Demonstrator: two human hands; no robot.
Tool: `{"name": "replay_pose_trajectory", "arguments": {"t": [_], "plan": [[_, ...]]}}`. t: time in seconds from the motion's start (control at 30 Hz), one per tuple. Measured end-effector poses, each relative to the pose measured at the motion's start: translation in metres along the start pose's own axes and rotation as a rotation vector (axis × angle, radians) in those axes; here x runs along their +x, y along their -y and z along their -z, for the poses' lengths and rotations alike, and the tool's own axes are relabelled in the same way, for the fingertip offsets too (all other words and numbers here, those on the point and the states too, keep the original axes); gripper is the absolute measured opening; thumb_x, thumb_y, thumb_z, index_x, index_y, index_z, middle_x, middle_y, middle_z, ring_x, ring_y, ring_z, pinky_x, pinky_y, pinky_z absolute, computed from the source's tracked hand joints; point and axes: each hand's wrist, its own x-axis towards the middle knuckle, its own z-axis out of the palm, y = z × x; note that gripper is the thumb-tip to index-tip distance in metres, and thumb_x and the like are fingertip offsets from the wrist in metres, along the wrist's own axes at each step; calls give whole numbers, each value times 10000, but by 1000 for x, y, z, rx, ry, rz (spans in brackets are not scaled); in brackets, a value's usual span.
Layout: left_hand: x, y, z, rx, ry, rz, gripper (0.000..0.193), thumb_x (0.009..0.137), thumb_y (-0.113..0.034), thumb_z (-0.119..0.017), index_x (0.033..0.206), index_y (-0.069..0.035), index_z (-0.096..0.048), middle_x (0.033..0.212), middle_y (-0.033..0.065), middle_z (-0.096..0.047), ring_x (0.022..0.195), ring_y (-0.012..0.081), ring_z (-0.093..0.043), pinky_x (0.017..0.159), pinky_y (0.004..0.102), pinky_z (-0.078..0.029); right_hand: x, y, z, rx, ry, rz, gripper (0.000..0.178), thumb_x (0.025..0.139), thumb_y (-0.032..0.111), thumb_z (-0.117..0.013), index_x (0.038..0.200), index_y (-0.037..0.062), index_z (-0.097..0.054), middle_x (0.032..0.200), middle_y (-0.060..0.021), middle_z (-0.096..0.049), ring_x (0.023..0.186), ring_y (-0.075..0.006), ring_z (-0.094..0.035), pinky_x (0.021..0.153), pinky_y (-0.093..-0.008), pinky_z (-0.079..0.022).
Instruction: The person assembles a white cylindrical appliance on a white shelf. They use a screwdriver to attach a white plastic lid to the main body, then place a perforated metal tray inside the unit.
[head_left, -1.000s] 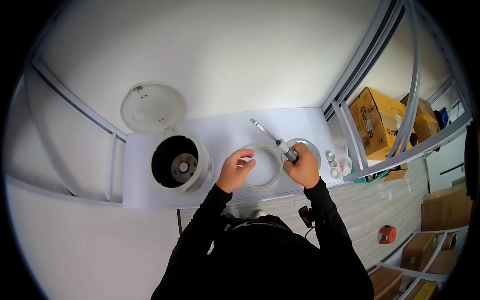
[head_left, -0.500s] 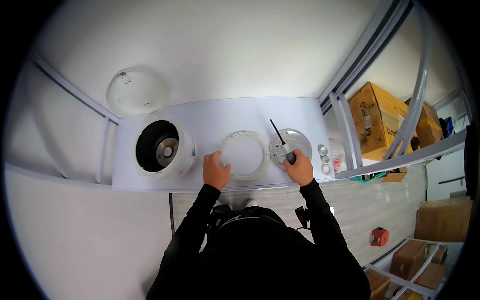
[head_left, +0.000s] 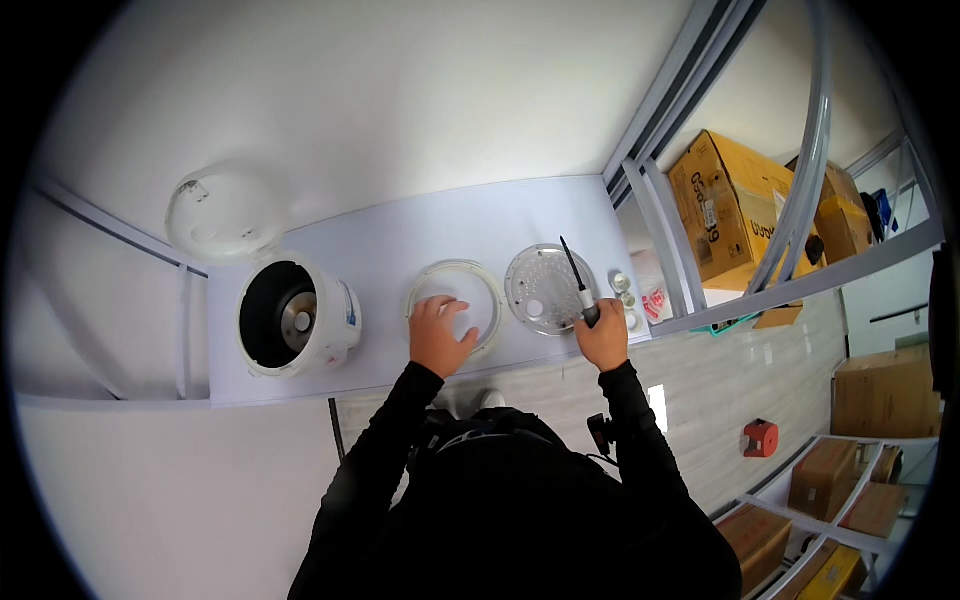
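Observation:
My right hand (head_left: 602, 338) is closed around the handle of a screwdriver (head_left: 587, 298), whose dark shaft points up and away over the right edge of a round metal plate with many small holes (head_left: 545, 285). Fingers spread, my left hand (head_left: 438, 338) is over the near left part of a white ring (head_left: 490, 283), and I cannot tell whether it touches it. The ring lies flat just left of the plate. Farther left stands a white rice cooker (head_left: 335, 318), its dark inside showing a round metal heating plate (head_left: 298, 318). Its lid (head_left: 225, 215) is swung up.
Small round containers (head_left: 622, 284) stand at the right end of the white table (head_left: 420, 225). Metal frame bars (head_left: 665, 235) rise beside them, with cardboard boxes (head_left: 725, 215) beyond. A red stool (head_left: 761, 438) is on the floor at right.
The view has turned a little. My left hand has moved from the ring's left side over it, fingers spreading. My right hand, still holding the screwdriver, has shifted toward the plate's right edge.

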Motion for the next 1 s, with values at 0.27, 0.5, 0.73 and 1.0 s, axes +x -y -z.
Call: {"name": "replay_pose_trajectory", "arguments": {"t": [0.27,0.5,0.73,1.0], "plan": [[26,-49,-42,31,309,-74,734,695,-370,-885,1347,-147,-634,1555,123,-453,1492,381,-264,1171,669,-129,-18,-18,0,90,100,-52,466,758,171,-733,1118,-104,-623,1326,-352,-535,1234,-492,-538,1065,-494,-459],[52,-66,-61,221,456,73,1202,558,-505,-955,1544,-101,-399,1619,217,-326,1545,402,-165,1191,705,-59,-7,-28,-3,105,70,-23,470,763,179,-729,1122,-107,-628,1331,-374,-539,1249,-505,-535,1105,-508,-429],[60,-66,-64,205,494,100,1211,543,-497,-968,1532,-77,-409,1615,210,-348,1544,407,-175,1188,710,-68,15,-27,-4,266,55,1,343,737,144,-731,970,-66,-594,1005,-294,-637,965,-487,-620,844,-511,-509],[64,-60,-64,146,446,85,1166,564,-495,-963,1527,-110,-431,1622,160,-373,1542,365,-217,1196,702,-79,20,-18,-2,308,25,-41,330,736,142,-739,957,-48,-585,920,-261,-635,868,-460,-633,759,-500,-505]]}}
